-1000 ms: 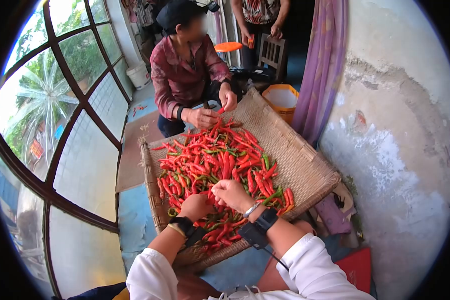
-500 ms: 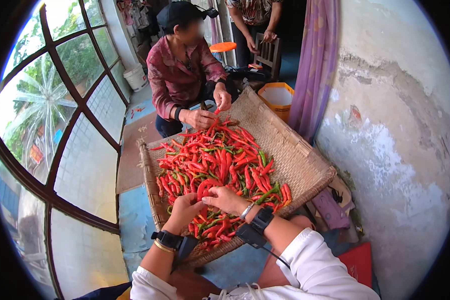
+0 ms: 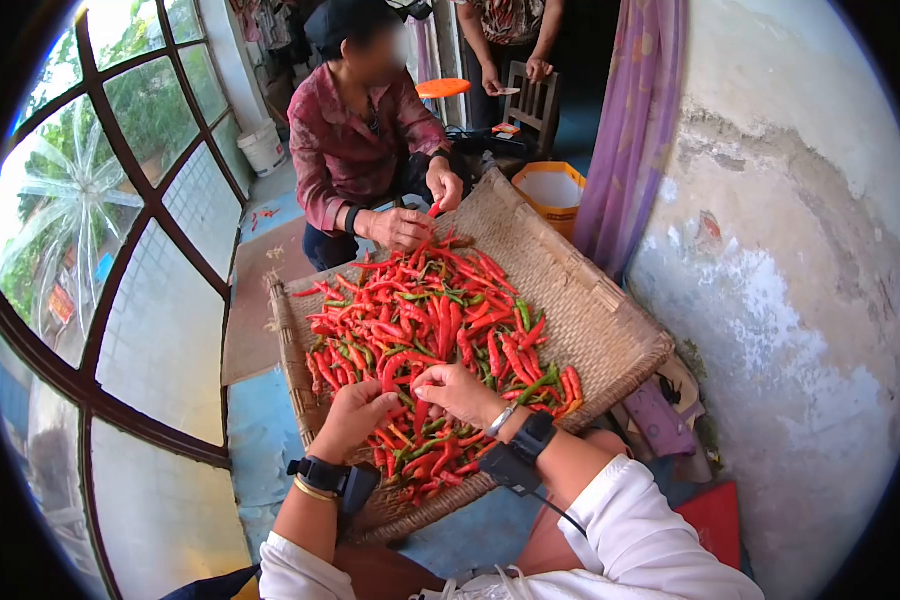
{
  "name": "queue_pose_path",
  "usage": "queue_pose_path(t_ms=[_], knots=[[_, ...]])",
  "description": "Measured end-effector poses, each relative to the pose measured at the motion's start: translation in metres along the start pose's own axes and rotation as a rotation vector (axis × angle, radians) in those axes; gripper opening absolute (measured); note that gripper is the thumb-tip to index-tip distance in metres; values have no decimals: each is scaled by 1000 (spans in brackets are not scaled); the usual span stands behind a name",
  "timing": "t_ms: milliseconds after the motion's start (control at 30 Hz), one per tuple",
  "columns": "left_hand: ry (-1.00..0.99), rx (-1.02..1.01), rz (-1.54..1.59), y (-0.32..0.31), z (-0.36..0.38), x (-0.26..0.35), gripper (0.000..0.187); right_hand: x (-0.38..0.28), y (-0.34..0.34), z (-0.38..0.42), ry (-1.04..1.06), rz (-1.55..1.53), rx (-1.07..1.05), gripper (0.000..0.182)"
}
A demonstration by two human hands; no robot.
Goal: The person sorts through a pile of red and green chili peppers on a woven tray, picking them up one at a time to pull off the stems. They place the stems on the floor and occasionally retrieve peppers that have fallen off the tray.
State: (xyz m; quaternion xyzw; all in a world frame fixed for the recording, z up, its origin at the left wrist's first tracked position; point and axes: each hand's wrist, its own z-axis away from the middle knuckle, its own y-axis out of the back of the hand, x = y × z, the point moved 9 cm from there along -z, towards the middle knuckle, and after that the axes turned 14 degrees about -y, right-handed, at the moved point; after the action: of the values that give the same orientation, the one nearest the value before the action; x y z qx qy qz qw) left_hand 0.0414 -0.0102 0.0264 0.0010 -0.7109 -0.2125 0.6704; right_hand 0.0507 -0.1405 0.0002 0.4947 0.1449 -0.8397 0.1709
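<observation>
A heap of red chili peppers, some of them green, lies on a woven bamboo tray. Over the near part of the heap, my left hand is closed on a curved red chili pepper. Just to its right is my right hand, thumb and fingers pinched together near the pepper's other end. What sits between those right fingertips is too small to make out. The hands are slightly apart, both above the peppers.
Across the tray, a person in a red patterned shirt handles a chili pepper. Behind stands another person by a wooden chair. A yellow-rimmed bucket and purple curtain are right of the tray; windows line the left.
My hands have moved apart a little, the left one to the left with the chili pepper. The standing person's hand now shows a small flat object.
</observation>
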Motion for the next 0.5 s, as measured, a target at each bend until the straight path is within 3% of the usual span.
queue_pose_path(t_ms=[300, 500], knots=[[85, 142, 207, 10, 6, -17, 17, -2, -11, -5, -54, 62, -17, 23], [49, 51, 140, 3, 6, -20, 16, 1, -14, -11, -41, 75, -16, 25]])
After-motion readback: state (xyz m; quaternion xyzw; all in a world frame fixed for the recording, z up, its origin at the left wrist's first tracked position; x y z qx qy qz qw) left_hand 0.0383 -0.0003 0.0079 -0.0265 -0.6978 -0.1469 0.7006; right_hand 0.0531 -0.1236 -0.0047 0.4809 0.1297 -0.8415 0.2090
